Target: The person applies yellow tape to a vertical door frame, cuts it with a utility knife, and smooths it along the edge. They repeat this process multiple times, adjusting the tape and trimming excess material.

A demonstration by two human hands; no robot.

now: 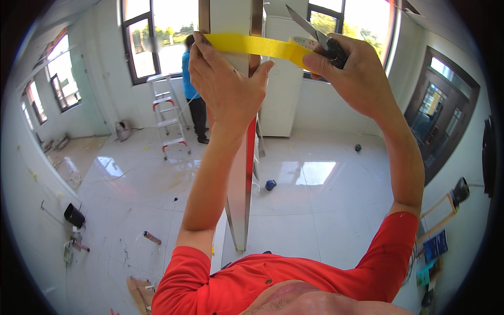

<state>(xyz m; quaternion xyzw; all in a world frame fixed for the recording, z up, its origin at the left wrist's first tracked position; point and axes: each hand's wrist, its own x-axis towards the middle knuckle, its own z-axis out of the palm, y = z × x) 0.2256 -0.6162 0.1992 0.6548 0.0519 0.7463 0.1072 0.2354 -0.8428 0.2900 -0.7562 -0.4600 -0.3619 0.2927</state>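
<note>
A strip of yellow adhesive tape point(244, 45) runs across the upper part of a tall, pale, metal-edged post point(230, 17). My left hand point(226, 92) has its fingers stretched out against the strip's left end at the post's edge, thumb spread apart. From there the tape leads to its roll point(304, 44), whose pale core shows partly. My right hand point(359, 73) grips the roll together with a dark-handled utility knife point(332, 50). The knife's blade is out and points up to the left, clear of the tape. My right fingers partly cover the roll.
Beyond the post, a person in a blue top point(188, 71) stands beside a stepladder point(167, 113). A white cabinet point(283, 73) rises behind the post. On the floor lie a blue tool point(270, 185), a sealant tube point(152, 238) and a black bin point(74, 215).
</note>
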